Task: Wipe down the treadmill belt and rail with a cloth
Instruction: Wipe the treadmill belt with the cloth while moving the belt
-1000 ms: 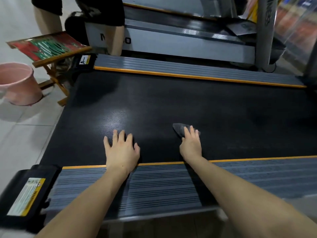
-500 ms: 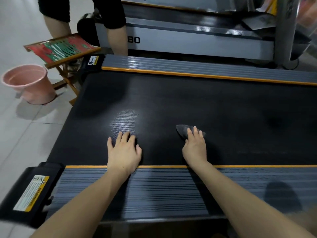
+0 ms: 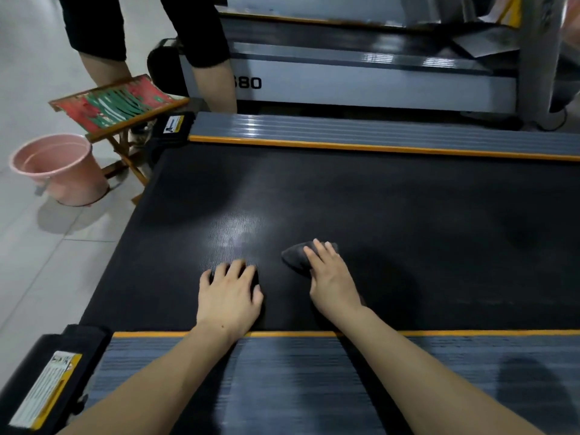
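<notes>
Here we are pressing one small dark cloth (image 3: 296,257) flat onto the treadmill belt (image 3: 408,221) under our right hand (image 3: 332,277), its fingers (image 3: 320,251) lying straight over the bunched fabric rather than curling round it; the cloth is sitting on the belt beyond the near rail (image 3: 314,381). Our left hand (image 3: 229,293) is resting on the belt just beside the cloth, fingers spread and holding nothing. We are judging the cloth to be light, soft and limp, likely to crumple or slip out, so flat pressure over its middle should be serving best. We are counting one cloth, one belt, two ribbed rails with the far rail (image 3: 376,133) across the belt, and two hands.
</notes>
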Tool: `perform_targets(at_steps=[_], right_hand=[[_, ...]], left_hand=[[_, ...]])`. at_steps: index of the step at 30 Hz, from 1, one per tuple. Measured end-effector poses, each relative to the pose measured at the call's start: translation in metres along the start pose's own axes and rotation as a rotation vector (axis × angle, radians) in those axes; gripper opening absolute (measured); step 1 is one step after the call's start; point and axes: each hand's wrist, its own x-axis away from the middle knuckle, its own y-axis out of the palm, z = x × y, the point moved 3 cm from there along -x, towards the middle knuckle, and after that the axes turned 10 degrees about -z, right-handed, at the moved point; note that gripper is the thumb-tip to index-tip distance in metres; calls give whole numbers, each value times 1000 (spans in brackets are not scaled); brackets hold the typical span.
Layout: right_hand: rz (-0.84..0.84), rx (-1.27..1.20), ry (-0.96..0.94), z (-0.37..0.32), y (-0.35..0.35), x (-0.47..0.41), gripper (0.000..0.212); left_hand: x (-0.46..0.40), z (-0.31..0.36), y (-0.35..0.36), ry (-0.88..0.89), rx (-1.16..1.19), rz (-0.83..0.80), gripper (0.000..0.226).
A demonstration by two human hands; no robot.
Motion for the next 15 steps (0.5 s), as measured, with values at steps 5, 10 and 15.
perform_targets(at_steps=[5,10,15], right_hand=[[-27,-1,-1,7,0,-64,55],[-31,-40,88,20,-4,-166,55],[51,-140,232,31,-19,-249,45]], left_hand=[[-58,-8,-19,23,40,36,48],[-137,-32,-44,19,52,50,51],[-208,-75,-66,12,69,77,49]])
